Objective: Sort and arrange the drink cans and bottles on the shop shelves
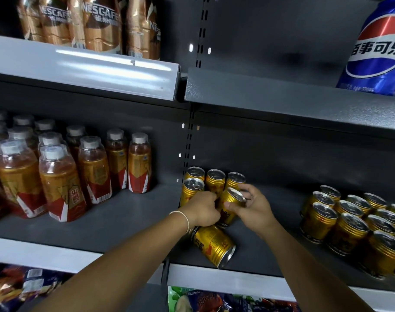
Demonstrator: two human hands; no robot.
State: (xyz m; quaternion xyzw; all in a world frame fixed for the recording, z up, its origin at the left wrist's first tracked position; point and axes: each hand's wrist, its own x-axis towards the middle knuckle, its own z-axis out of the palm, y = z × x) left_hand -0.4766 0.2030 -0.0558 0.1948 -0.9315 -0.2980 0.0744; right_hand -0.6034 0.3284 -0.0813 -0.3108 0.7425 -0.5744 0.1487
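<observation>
On the middle shelf [115,224] a small group of gold cans [215,180] stands against the back panel. My right hand [251,207] is closed around one tilted gold can [230,206] at the front of that group. My left hand [204,209] is curled against the same can and the neighbouring ones; what its fingers hold is hidden. Another gold can [214,244] lies on its side just below my left wrist, near the shelf's front edge.
A larger cluster of upright gold cans [354,224] fills the shelf's right end. Amber bottles with red labels [57,176] stand at the left. Above are Nescafe bottles [97,25] and a blue Pepsi can [379,50]. Snack bags [225,300] lie on the lowest shelf.
</observation>
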